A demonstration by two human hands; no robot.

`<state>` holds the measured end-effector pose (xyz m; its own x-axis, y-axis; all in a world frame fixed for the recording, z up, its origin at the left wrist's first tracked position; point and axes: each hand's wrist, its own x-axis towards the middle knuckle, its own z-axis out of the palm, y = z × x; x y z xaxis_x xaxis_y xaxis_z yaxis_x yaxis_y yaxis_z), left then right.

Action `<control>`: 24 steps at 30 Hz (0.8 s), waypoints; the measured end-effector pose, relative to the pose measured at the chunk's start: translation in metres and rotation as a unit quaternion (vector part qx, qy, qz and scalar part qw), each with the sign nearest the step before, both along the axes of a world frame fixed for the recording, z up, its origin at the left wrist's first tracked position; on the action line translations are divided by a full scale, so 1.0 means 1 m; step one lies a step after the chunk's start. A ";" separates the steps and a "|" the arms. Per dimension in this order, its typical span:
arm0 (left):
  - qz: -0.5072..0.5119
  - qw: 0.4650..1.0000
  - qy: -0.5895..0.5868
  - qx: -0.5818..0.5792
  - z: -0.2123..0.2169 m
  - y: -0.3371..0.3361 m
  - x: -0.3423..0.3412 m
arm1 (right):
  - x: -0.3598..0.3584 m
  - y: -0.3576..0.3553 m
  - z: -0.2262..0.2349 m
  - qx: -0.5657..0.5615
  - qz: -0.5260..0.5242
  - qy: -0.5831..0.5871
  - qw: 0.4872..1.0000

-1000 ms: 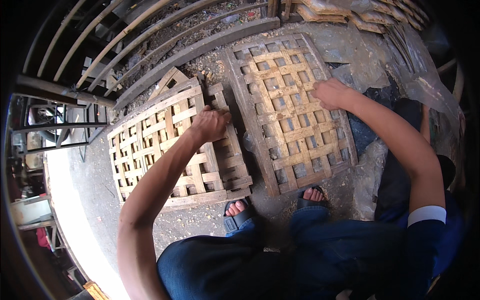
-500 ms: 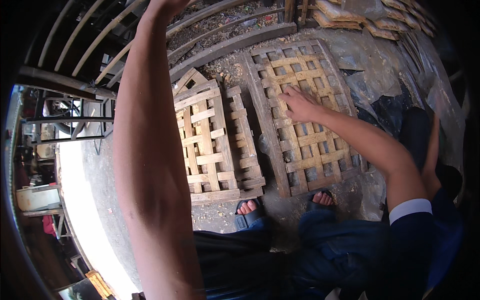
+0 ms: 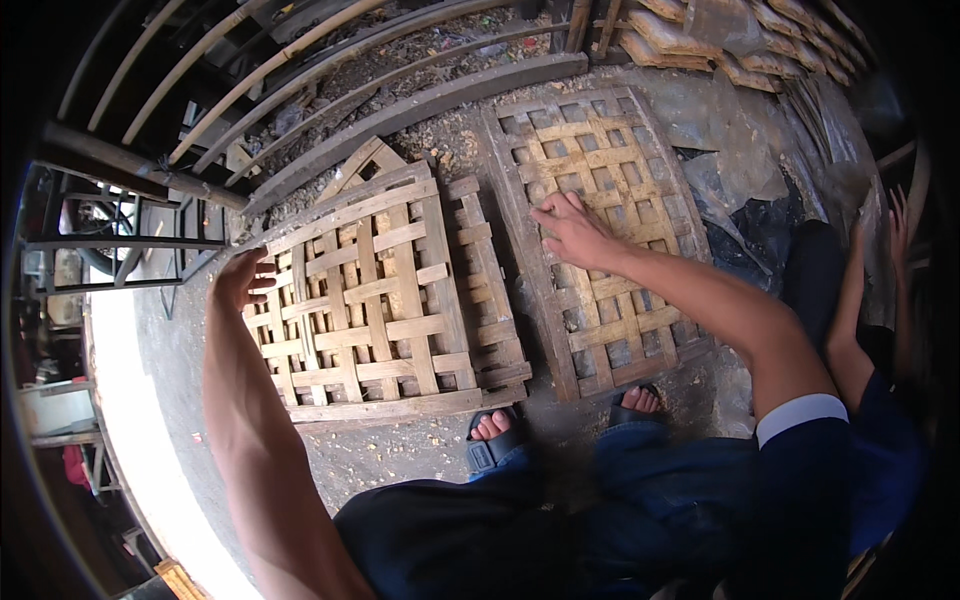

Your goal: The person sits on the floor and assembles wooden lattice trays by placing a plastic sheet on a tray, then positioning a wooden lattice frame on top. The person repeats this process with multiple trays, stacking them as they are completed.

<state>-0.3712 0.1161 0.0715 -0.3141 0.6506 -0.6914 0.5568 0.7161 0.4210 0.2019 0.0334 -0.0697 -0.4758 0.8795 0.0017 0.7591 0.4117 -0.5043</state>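
Observation:
My left hand (image 3: pixel 245 280) is at the far left corner of a slatted lattice tray (image 3: pixel 385 325), its fingers bent and apart, nothing visible in them. That pale tray lies tilted on top of other wooden frames. Over the second lattice tray (image 3: pixel 640 318), darker framed and flat on the ground to the right, reaches my right hand (image 3: pixel 578 232). Its fingers point down at the woven slats near the left rail, partly spread. Whether the fingertips touch the slats is hard to make out.
A wooden beam (image 3: pixel 420 115) and bamboo rails run along the far side. Flat packs (image 3: pixel 670 40) are stacked at the far right, beside plastic sheeting (image 3: pixel 750 170). Another person's hand (image 3: pixel 898 225) and forearms show at the right edge. My sandalled feet (image 3: pixel 490 425) stand at the trays' near edge.
My left hand has come down and toward me from the top edge to the left tray's corner, uncovering that tray. My right hand has shifted slightly left and nearer over the right tray.

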 end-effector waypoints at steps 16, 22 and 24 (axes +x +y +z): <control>-0.143 0.987 -0.060 0.048 0.013 0.064 0.131 | -0.001 -0.016 -0.008 0.038 -0.016 0.046 0.998; -0.109 0.992 -0.045 0.048 0.009 0.060 0.105 | -0.005 -0.019 -0.009 0.028 -0.065 0.057 0.996; -0.100 0.994 -0.044 0.032 0.005 0.056 0.094 | -0.003 -0.017 -0.010 0.012 -0.070 0.037 0.997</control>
